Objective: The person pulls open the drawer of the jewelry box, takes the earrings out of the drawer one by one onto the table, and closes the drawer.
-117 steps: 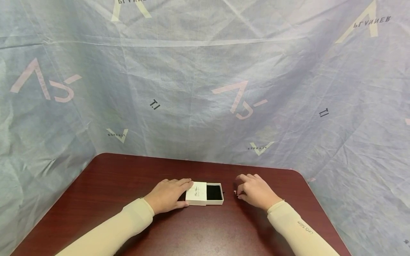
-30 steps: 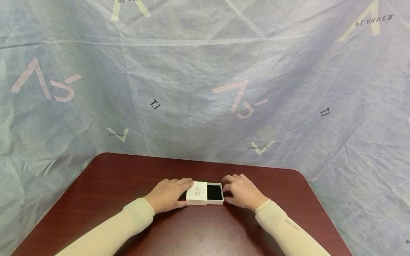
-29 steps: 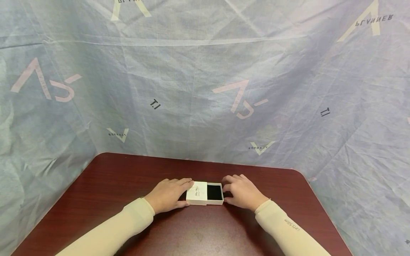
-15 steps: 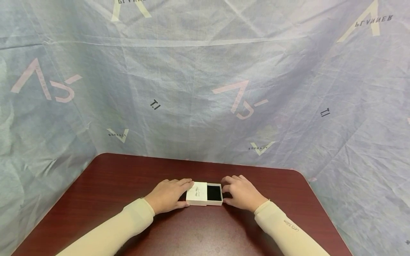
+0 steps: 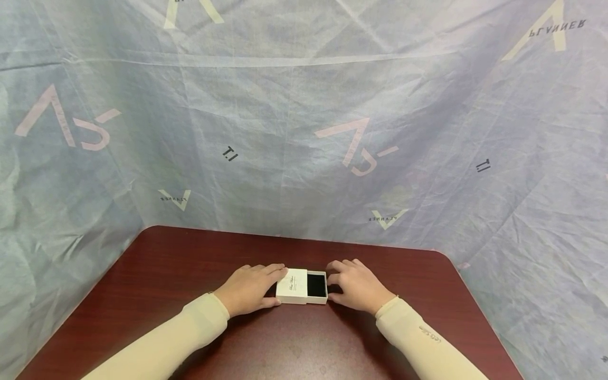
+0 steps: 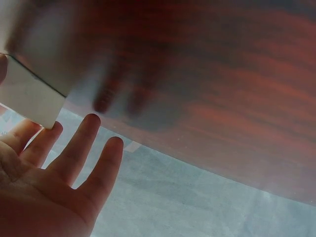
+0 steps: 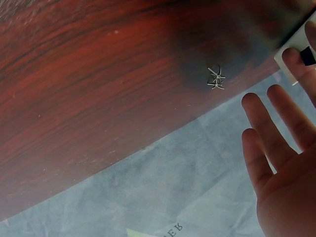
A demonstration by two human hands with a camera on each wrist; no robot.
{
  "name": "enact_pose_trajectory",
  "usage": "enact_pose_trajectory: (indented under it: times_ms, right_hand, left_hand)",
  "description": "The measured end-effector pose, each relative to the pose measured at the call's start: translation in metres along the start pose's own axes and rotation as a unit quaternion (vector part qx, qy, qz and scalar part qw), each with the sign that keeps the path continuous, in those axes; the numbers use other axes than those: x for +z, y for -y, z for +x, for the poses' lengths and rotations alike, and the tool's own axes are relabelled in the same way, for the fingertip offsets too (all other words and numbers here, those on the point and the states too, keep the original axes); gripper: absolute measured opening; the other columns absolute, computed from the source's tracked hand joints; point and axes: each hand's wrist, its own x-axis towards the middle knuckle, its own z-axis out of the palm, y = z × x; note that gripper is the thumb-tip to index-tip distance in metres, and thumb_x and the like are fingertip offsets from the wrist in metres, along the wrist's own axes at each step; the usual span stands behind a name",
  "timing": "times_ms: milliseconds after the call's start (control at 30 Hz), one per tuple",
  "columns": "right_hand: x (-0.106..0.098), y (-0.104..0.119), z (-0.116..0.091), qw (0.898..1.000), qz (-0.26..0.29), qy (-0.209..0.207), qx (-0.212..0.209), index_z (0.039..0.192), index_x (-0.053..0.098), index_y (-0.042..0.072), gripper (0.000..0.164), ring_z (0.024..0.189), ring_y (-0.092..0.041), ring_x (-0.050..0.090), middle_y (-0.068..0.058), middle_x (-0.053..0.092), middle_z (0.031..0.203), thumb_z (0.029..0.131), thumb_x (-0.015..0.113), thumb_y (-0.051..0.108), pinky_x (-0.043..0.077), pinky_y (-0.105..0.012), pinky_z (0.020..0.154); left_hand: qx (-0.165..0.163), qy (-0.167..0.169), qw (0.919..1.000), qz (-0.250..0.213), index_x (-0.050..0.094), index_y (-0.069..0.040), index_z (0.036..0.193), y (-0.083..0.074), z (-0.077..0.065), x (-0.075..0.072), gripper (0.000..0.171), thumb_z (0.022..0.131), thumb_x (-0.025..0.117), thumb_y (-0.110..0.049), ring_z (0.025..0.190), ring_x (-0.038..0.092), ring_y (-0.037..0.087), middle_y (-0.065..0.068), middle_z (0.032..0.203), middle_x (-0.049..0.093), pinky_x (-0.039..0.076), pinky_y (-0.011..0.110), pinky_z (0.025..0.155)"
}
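Note:
A white slide-out jewelry box lies on the table, its printed sleeve [image 5: 292, 293] on the left and its tray [image 5: 317, 301] partly drawn out on the right. Black padding [image 5: 316, 285] lines the tray. My left hand [image 5: 248, 290] grips the sleeve's left end, thumb at the near corner and forefinger at the far one. Against the tray's right end rest the fingertips of my right hand [image 5: 358, 285]. In the right wrist view a finger touches the tray's end beside a black pull tab [image 7: 307, 57]. Small silver earrings [image 7: 216, 77] lie on the table below that hand, hidden in the head view.
The dark red wooden table [image 5: 190, 253] has rounded far corners. A grey-blue cloth [image 5: 266, 132] with printed letters hangs behind it and along both sides. Both forearms wear cream sleeves [image 5: 418, 338].
My right hand held a small silver piece right of the box earlier; it has since moved left to the tray's end. Over the last second the tray has slid slightly into the sleeve.

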Motion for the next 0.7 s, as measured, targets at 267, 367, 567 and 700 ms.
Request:
enact_pose_trajectory:
  times_ms: [267,367,567,700]
  right_hand:
    - [0.0018,0.0011,0.0019,1.000,0.001,-0.001,-0.004,0.107,0.093,0.029,0.023,0.112,-0.021,0.079,0.003,0.081,0.133,0.090,0.102,0.041,0.055,-0.037,0.090]
    - [0.0010,0.0021,0.0023,1.000,0.002,-0.001,-0.005,0.107,0.093,0.029,0.023,0.111,-0.021,0.078,0.003,0.081,0.133,0.090,0.102,0.041,0.054,-0.037,0.089]
    - [0.0001,0.0034,0.0028,1.000,0.002,0.001,-0.002,0.107,0.093,0.028,0.023,0.112,-0.021,0.079,0.002,0.081,0.134,0.090,0.102,0.040,0.054,-0.037,0.090]
    - [0.0006,0.0040,0.0034,1.000,0.004,0.004,0.001,0.108,0.093,0.028,0.022,0.114,-0.022,0.078,0.002,0.081,0.135,0.091,0.102,0.039,0.054,-0.037,0.090]
  left_hand:
    - [0.007,-0.003,1.0000,0.003,0.061,-0.019,0.173,0.0006,-0.0007,-0.0007,0.079,0.108,0.084,-0.057,0.148,0.075,0.031,0.002,0.179,0.063,0.065,0.060,0.117]
    - [0.007,-0.004,1.0000,0.002,0.061,-0.019,0.173,0.0001,-0.0009,-0.0014,0.078,0.108,0.084,-0.056,0.148,0.075,0.031,0.002,0.179,0.063,0.065,0.060,0.117]
    - [0.007,-0.003,1.0000,0.001,0.062,-0.019,0.173,-0.0006,-0.0012,-0.0037,0.078,0.108,0.084,-0.055,0.148,0.076,0.031,0.002,0.179,0.063,0.066,0.061,0.116]
    - [0.005,-0.001,1.0000,0.000,0.062,-0.019,0.173,-0.0010,-0.0012,-0.0041,0.078,0.108,0.085,-0.055,0.148,0.075,0.031,0.002,0.179,0.063,0.065,0.062,0.117]
